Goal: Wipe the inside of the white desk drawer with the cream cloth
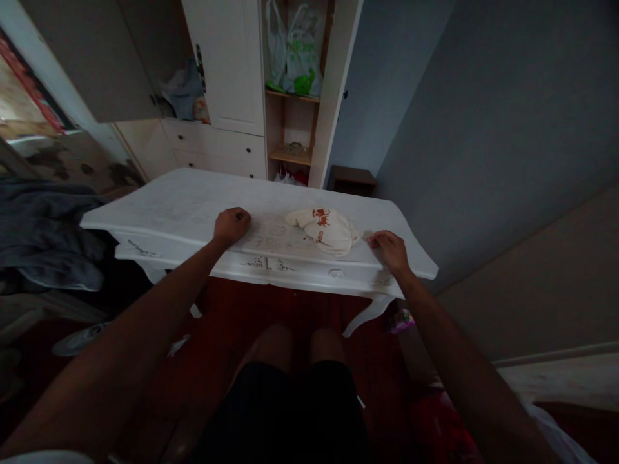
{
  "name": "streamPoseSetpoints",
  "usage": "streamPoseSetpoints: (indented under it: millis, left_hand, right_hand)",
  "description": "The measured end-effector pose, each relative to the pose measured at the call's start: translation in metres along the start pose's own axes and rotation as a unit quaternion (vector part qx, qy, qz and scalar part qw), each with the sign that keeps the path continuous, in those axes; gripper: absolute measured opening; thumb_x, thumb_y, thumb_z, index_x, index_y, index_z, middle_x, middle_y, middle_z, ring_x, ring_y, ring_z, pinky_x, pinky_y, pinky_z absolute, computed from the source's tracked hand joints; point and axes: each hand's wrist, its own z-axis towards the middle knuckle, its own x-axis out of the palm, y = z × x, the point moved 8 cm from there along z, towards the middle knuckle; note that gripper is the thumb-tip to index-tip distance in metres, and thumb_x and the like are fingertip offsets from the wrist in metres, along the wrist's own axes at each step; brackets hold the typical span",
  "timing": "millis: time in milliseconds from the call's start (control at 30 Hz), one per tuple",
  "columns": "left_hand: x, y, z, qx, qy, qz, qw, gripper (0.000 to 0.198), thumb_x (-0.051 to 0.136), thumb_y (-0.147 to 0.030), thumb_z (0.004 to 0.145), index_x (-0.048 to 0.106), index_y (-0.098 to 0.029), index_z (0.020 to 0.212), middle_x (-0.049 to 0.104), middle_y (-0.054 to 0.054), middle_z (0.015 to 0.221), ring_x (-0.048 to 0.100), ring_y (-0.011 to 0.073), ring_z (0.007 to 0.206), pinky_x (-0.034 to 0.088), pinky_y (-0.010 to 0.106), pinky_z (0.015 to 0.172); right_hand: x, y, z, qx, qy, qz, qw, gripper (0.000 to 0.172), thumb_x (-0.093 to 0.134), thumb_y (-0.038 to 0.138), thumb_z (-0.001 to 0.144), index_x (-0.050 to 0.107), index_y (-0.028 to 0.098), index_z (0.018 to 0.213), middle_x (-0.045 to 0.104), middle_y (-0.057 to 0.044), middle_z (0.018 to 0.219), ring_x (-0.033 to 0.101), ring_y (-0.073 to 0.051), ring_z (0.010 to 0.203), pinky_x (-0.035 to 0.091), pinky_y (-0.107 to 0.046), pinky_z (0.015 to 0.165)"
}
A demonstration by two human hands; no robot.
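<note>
A small cream cloth drawstring bag [333,232] with reddish-brown printed figures and lettering lies on its side on the white table [188,193]. Its gathered neck points right, toward my right hand [391,248]. The fingers of that hand are pinched together at the end of the bag's cord, which is thin and hard to make out. My left hand [232,225] rests on the tabletop to the left of the bag, apart from it. Its fingers are curled into a loose fist, and nothing shows in them.
Behind the table stands a white wardrobe [236,71] with drawers and open shelves, where a plastic shopping bag [302,61] sits. Grey fabric [43,225] is heaped at the left. A grey wall [507,129] rises on the right. A shoe [80,339] lies on the red floor.
</note>
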Motion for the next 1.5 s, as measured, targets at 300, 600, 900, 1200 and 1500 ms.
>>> streamPoseSetpoints:
  millis: [300, 600, 900, 1200, 1500]
  left_hand:
    - [0.012, -0.01, 0.015, -0.094, 0.095, 0.068, 0.989, 0.026, 0.058, -0.031, 0.074, 0.07, -0.017, 0.092, 0.07, 0.014, 0.104, 0.064, 0.0328, 0.1, 0.049, 0.038, 0.082]
    - [0.025, -0.151, -0.011, 0.091, 0.071, -0.048, 0.992, 0.078, 0.05, -0.065, 0.082, 0.042, -0.01, 0.137, 0.049, 0.021, 0.136, 0.047, 0.0316, 0.127, 0.038, 0.042, 0.103]
    - [0.086, -0.231, -0.044, 0.19, 0.199, 0.077, 0.958, 0.117, 0.061, -0.082, 0.058, 0.02, -0.023, 0.151, 0.025, 0.021, 0.154, 0.019, 0.0463, 0.139, 0.022, 0.067, 0.105]
    - [0.078, -0.202, -0.028, 0.159, 0.142, 0.096, 0.972, 0.061, 0.06, -0.043, 0.078, 0.043, -0.025, 0.134, 0.051, 0.015, 0.128, 0.053, 0.0334, 0.114, 0.044, 0.044, 0.091]
    - [0.015, -0.091, -0.007, 0.066, -0.017, 0.089, 0.994, 0.057, 0.052, -0.049, 0.083, 0.047, -0.018, 0.13, 0.053, 0.019, 0.126, 0.049, 0.0373, 0.117, 0.04, 0.046, 0.093]
  right_hand:
    - [-0.001, 0.003, -0.002, 0.006, -0.009, -0.006, 1.0, 0.033, 0.054, 0.05, 0.081, 0.059, 0.021, 0.067, 0.068, -0.007, 0.072, 0.06, -0.018, 0.064, 0.049, -0.032, 0.069]
    - [-0.003, -0.003, 0.0, -0.01, -0.022, -0.059, 0.998, 0.044, 0.052, 0.058, 0.083, 0.062, 0.019, 0.066, 0.066, -0.004, 0.067, 0.058, -0.015, 0.063, 0.045, -0.03, 0.069]
    - [-0.002, 0.004, -0.002, -0.025, -0.021, -0.096, 0.995, 0.036, 0.05, 0.044, 0.085, 0.061, 0.019, 0.063, 0.064, -0.002, 0.064, 0.057, -0.015, 0.062, 0.042, -0.029, 0.067]
    - [-0.003, 0.002, -0.002, -0.029, -0.016, -0.097, 0.995, 0.035, 0.049, 0.042, 0.085, 0.063, 0.019, 0.064, 0.065, -0.001, 0.065, 0.058, -0.015, 0.064, 0.043, -0.029, 0.069]
    - [-0.005, 0.009, -0.005, -0.046, -0.034, -0.063, 0.996, 0.034, 0.052, 0.043, 0.085, 0.062, 0.019, 0.064, 0.062, -0.001, 0.064, 0.056, -0.015, 0.062, 0.043, -0.029, 0.066]
